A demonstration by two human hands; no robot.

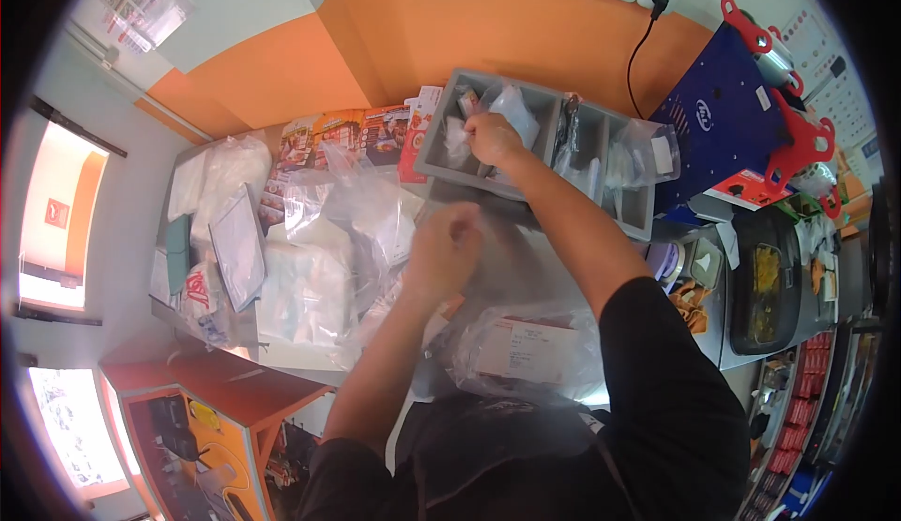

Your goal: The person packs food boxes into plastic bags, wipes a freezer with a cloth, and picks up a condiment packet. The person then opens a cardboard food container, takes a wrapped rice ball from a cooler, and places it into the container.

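Observation:
My right hand [495,140] reaches into the left compartment of a grey divided tray [436,158]. Its fingers are pinched together beside a small clear plastic packet [457,142]; what lies between the fingertips is hidden. Another whitish plastic packet [514,113] lies just behind that hand. Nearer my body, my left hand [445,251] hovers over the counter with its fingers curled in, and nothing shows in it. To its left lie crumpled clear plastic bags [361,206]. Below the hands, a clear bag holds a box with a written label [535,350].
Dark-wrapped items [568,127] and more clear packets [633,160] fill the tray's other compartments. A blue box [709,113] with red-handled items stands to the right, near a black food container [765,282]. Printed leaflets [324,141] and filled plastic bags [305,282] cover the counter's left.

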